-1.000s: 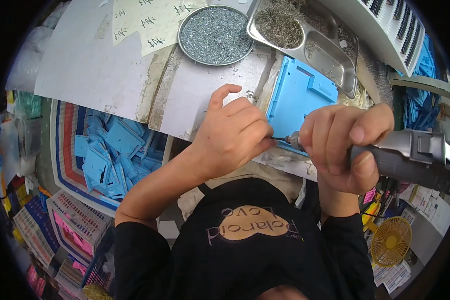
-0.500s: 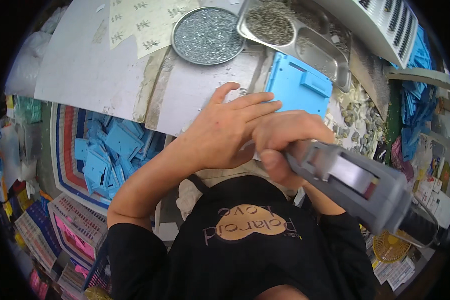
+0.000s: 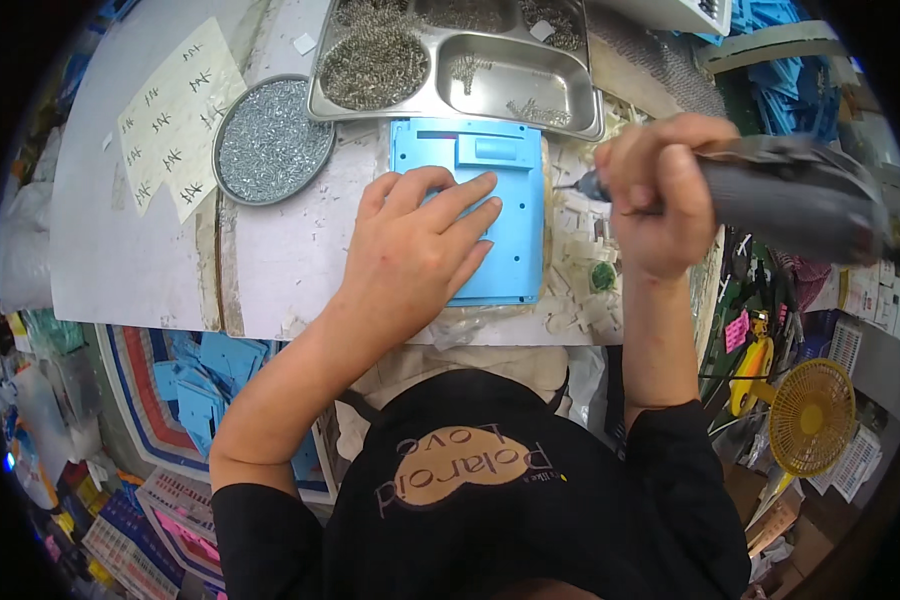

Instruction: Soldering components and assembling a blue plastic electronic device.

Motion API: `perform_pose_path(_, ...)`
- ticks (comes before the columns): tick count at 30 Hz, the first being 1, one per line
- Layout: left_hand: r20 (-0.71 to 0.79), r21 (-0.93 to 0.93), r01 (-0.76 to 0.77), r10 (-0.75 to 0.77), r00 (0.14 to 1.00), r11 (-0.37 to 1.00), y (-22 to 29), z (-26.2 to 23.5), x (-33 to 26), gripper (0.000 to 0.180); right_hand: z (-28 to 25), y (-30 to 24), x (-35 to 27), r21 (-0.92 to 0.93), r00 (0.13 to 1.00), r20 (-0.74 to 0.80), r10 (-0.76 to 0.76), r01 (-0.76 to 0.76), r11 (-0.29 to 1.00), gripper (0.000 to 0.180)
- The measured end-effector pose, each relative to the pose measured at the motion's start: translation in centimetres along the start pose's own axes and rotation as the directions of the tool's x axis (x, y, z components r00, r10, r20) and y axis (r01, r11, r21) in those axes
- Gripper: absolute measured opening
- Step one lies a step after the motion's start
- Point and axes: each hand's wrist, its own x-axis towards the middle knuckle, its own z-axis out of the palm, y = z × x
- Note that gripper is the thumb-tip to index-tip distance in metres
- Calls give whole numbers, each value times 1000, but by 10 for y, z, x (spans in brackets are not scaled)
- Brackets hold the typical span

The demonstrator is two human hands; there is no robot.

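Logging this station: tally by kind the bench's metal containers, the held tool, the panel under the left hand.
Round metal pan: 1
Compartment metal tray: 1
Grey tool in right hand: 1
Blue panel under left hand: 1
Total: 4

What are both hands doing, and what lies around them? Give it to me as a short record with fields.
Left hand: left hand, fingers spread over the blue panel
Right hand: right hand, gripping a grey power driver
Driver tip: pointing left, off the panel's right edge in the view
Beyond panel: compartmented steel tray with small metal parts
Left of tray: round dish full of silvery pieces
Lower right: yellow fan
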Motion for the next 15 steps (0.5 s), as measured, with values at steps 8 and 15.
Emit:
perform_pose_path(8, 37, 17, 30, -31, 999, 999, 1, -2, -3, 34, -1, 1, -13, 110, 990, 5, 142, -142, 984, 7)
perform_pose_path(15, 0, -221, 115, -118, 993, 968, -12, -1, 13, 36, 10, -12, -47, 79, 983, -49, 175, -171, 982, 17)
